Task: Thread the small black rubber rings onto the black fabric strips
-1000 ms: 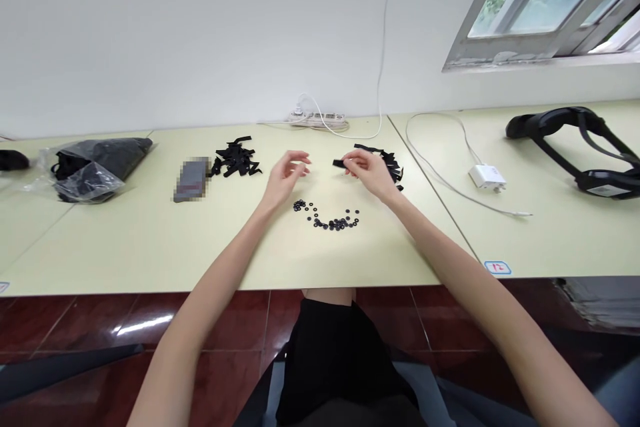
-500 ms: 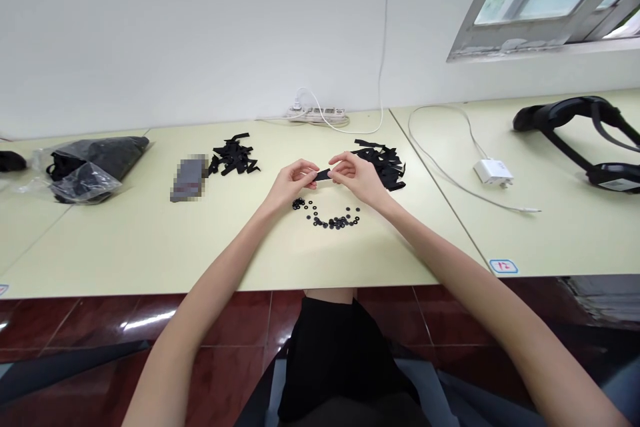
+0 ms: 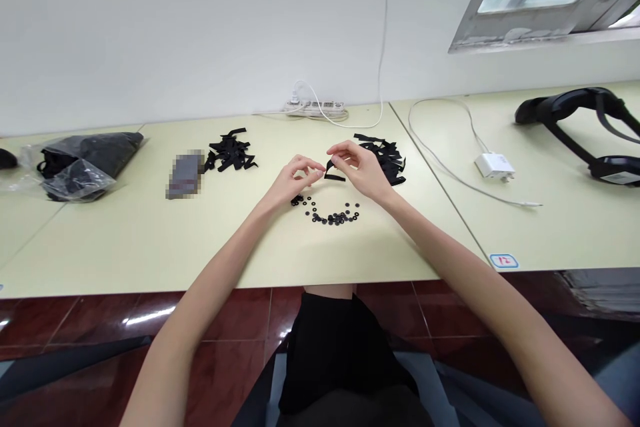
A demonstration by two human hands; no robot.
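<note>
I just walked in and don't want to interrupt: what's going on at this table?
A person is handling a bent black strip with both hands. The right hand pinches one end; the left hand has its fingertips at the bend, though whether they grip is unclear. Small black discs lie in a loose curve nearer the person. Two piles of black strips, one on the left and one partly behind the right hand, lie on the table.

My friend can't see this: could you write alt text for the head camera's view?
Someone's right hand pinches a bent black strip, the left hand touching or nearly touching it, over a pale table. Small black discs lie nearer the camera, piles of strips to either side.
</note>
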